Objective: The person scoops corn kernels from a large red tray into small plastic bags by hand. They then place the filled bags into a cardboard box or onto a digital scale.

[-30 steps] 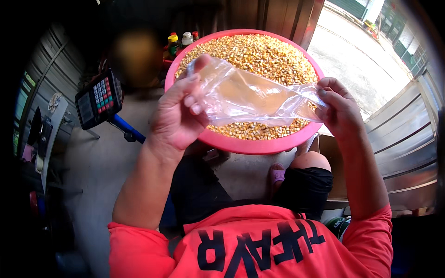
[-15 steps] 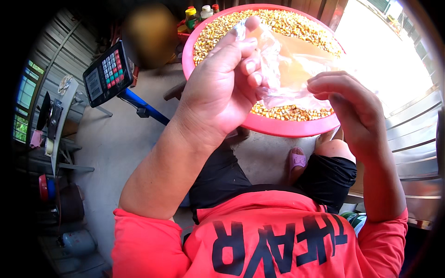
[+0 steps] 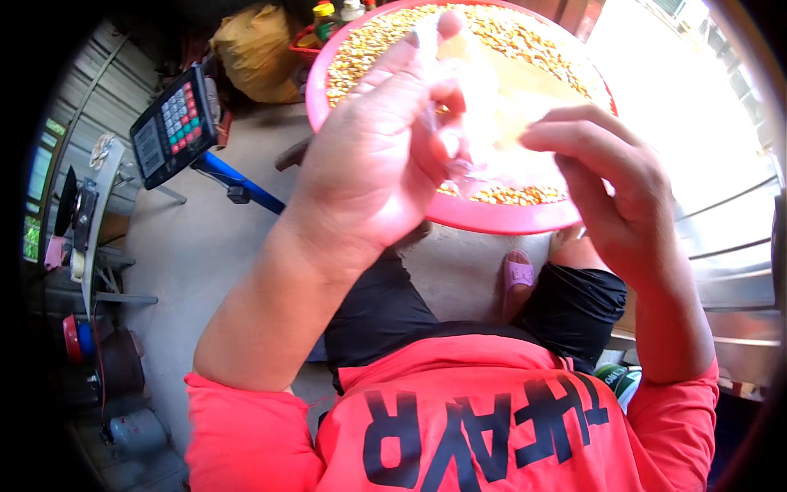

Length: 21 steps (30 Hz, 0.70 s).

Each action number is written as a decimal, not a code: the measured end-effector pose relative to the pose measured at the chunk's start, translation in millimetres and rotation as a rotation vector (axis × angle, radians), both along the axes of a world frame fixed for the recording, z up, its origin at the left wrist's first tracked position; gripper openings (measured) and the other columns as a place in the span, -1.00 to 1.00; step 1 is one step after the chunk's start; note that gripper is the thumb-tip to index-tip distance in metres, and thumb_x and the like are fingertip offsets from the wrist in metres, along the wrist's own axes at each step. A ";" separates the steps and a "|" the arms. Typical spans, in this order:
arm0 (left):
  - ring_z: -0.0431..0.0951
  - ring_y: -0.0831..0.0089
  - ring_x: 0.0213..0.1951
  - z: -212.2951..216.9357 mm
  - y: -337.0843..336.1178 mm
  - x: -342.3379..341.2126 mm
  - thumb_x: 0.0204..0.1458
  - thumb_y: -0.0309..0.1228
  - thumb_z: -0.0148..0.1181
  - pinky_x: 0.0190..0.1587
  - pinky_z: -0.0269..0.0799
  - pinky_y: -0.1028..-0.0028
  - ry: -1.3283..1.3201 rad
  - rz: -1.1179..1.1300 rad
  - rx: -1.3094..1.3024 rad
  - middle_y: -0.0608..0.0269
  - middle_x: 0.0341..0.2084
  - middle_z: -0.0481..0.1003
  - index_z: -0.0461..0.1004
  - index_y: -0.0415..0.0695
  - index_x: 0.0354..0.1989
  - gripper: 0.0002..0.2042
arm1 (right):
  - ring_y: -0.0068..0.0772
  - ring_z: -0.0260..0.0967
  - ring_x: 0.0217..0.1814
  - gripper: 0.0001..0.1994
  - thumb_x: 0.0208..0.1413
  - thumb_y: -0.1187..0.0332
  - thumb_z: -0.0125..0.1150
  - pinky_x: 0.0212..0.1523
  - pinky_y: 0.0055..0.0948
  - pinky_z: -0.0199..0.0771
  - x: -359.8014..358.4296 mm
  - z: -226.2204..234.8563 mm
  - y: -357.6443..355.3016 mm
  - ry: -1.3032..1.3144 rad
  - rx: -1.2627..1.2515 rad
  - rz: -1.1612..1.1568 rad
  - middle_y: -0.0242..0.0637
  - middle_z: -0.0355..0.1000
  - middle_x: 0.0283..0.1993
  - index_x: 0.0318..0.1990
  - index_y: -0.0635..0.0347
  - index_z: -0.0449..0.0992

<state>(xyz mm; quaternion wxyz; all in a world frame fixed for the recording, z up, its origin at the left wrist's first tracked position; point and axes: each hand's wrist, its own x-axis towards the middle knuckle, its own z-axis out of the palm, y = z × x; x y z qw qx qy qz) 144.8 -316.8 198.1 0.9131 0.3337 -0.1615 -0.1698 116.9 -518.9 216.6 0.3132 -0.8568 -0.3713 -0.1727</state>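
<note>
My left hand [image 3: 381,156] is raised over a pink basin, its thumb and fingers pinching a clear plastic bag [image 3: 504,102]. The bag hangs out to the right, thin and see-through, and bright glare washes out much of it. Close to the bag's right edge is my right hand [image 3: 619,172], fingers loosely curved and thumb apart from them. Whether its fingertips touch the film cannot be made out. Beneath both hands, loose yellow corn kernels [image 3: 369,53] fill the wide round pink basin [image 3: 492,217].
A scale display with keys [image 3: 176,123] stands at left on a blue post [image 3: 246,184]. Behind it sits a bulging tan sack [image 3: 258,53]. Small bottles [image 3: 325,20] stand beyond the basin. Far left are a narrow table [image 3: 100,221] and a grey gas cylinder [image 3: 138,430].
Both hands have shifted slightly left in the picture, as has the whole scene. The fingers of my right hand have lifted and spread a little. The bag remains in my left hand.
</note>
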 end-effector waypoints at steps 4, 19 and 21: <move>0.28 0.70 -0.66 4.5 -1.3 0.3 0.11 -0.47 -0.06 -0.59 0.24 0.64 -0.068 0.050 0.174 0.38 -0.55 0.36 0.22 -0.09 0.09 -0.67 | -0.27 0.41 -0.17 -0.83 0.01 0.66 -0.05 -0.15 -0.50 0.36 10.2 -16.0 2.4 0.097 -0.018 0.014 -0.18 0.43 -0.26 -0.27 0.30 0.44; 0.36 0.68 -0.57 -34.3 7.2 20.0 -0.06 -0.69 0.01 -0.60 0.28 0.73 0.152 0.162 0.360 0.20 -0.32 0.41 0.09 -0.16 0.18 -0.44 | 0.03 0.42 -0.25 -0.29 -0.15 0.34 0.22 -0.24 -0.17 0.38 27.5 -12.7 -26.0 0.494 -0.449 -0.116 0.04 0.43 -0.28 0.24 0.05 0.09; 0.32 0.67 -0.61 -38.4 3.2 25.9 -0.10 -0.71 -0.03 -0.62 0.24 0.74 0.241 0.127 0.287 0.18 -0.37 0.41 0.09 -0.19 0.18 -0.43 | 0.02 0.41 -0.20 -0.23 -0.17 0.32 0.24 -0.22 -0.18 0.38 30.6 -17.0 -28.2 0.489 -0.479 -0.119 0.02 0.42 -0.21 0.27 0.01 0.04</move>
